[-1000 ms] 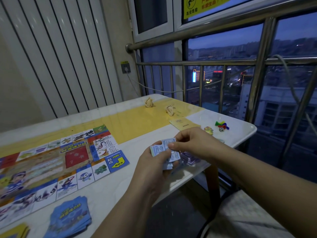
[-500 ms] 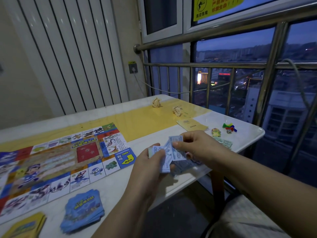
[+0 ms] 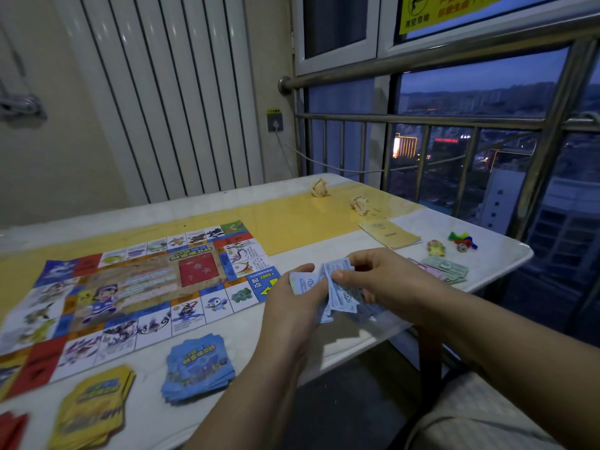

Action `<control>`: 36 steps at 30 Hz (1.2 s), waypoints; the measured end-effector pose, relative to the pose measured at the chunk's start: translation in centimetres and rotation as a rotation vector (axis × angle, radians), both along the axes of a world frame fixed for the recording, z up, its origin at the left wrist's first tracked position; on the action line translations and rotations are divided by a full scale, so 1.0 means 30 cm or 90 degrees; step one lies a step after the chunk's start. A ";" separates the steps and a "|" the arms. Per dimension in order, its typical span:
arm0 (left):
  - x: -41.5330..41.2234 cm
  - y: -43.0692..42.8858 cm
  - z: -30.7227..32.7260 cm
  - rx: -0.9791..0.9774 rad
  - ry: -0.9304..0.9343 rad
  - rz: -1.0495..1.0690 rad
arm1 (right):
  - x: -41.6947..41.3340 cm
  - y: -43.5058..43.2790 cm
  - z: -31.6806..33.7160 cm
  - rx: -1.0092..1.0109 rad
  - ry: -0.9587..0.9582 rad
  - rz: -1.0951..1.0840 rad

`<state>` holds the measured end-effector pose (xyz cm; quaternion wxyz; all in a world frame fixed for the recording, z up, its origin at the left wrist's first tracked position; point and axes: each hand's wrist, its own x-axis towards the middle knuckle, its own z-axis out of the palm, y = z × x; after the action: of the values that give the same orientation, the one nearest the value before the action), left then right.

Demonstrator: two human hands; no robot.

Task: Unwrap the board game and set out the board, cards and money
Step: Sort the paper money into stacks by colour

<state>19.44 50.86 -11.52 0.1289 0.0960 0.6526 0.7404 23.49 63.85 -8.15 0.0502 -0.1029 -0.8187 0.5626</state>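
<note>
Board (image 3: 136, 287) unfolded flat, left; blue cards (image 3: 198, 368) and yellow cards (image 3: 94, 404) stacked nearer; blue banknotes (image 3: 337, 287) fanned between left hand (image 3: 292, 310), right hand (image 3: 383, 280).

The board (image 3: 136, 287) covers the left half of the surface (image 3: 302, 222), and the red cards (image 3: 11, 430), yellow card stack (image 3: 94, 404) and blue card stack (image 3: 198, 368) line its near edge with only narrow gaps between them. Bare room lies on the yellow strip behind the board up to the two paper balls (image 3: 319, 188), and between the board's right corner and the booklet (image 3: 389, 234). The booklet, tokens (image 3: 462, 240) and laid banknotes (image 3: 446, 269) crowd the right end, the railing (image 3: 454, 120) stands just beyond it, and the left hand (image 3: 292, 306) and right hand (image 3: 380, 277), each with a grip on the bills (image 3: 337, 287), block the near right edge.
</note>
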 end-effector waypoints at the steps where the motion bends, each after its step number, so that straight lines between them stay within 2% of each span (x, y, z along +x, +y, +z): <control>1: -0.004 0.000 -0.003 0.000 -0.001 0.001 | -0.005 -0.001 0.000 -0.011 -0.002 -0.004; 7: -0.017 -0.024 0.026 0.182 -0.206 -0.036 | -0.019 0.032 0.026 -0.031 0.008 -0.054; 9: -0.019 -0.035 0.021 0.174 -0.179 -0.054 | -0.020 0.039 0.023 -0.043 -0.009 -0.027; 12: -0.025 -0.034 0.002 0.056 -0.075 -0.022 | -0.011 0.019 0.012 -0.029 -0.026 0.036; 17: -0.027 -0.032 -0.009 -0.027 0.009 -0.024 | -0.013 -0.006 -0.015 -0.025 -0.017 0.045; 23: -0.040 -0.021 -0.018 -0.069 0.019 -0.012 | -0.035 -0.007 -0.023 -0.049 -0.029 0.029; 28: -0.033 -0.022 0.005 0.119 -0.187 -0.025 | -0.063 -0.010 -0.038 0.014 -0.031 -0.011; 32: -0.047 -0.020 0.017 0.281 -0.331 0.022 | -0.067 0.022 0.006 -0.007 0.003 -0.024; 33: -0.050 -0.020 0.024 0.312 -0.350 0.030 | -0.065 0.040 0.023 0.029 0.015 -0.026; 36: -0.056 -0.018 0.041 0.351 -0.394 0.048 | -0.051 0.075 0.047 0.278 -0.018 -0.010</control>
<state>17.77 50.33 -10.30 0.2616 -0.1241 0.3635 0.8855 21.95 66.09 -6.75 0.0642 -0.1034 -0.9209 0.3702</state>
